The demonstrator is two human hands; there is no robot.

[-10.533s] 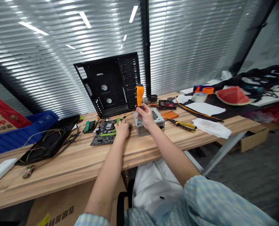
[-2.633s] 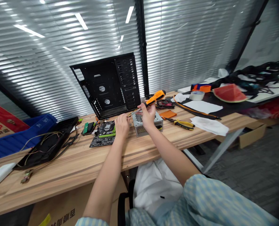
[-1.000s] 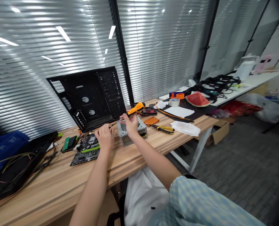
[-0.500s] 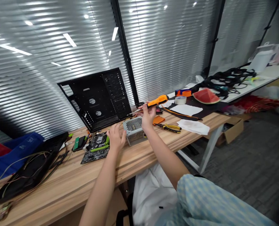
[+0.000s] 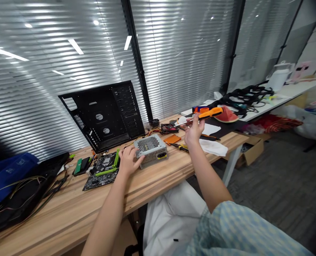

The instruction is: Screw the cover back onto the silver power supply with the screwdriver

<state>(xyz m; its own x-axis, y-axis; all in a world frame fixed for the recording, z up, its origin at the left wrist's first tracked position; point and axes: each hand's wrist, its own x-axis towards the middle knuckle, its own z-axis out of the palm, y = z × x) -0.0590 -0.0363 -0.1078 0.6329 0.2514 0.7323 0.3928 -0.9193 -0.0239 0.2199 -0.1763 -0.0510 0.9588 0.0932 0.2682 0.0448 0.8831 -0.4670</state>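
Lying flat on the table [image 5: 152, 179], the motherboard [image 5: 101, 168] is just left of the left hand [image 5: 127, 160]. This left hand has its fingers loosely spread beside the grey metal box [image 5: 152, 151]; I cannot tell if they touch it. More to the right, the right hand [image 5: 194, 133] is raised near the pliers [image 5: 183, 148], its fingers pinching the orange screwdriver [image 5: 211, 113], whose shaft points left.

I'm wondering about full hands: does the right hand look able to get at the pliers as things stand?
Probably, but not freely: the pliers lie close by, with nothing seen on them, yet the right hand holds the orange screwdriver, which may hinder it.
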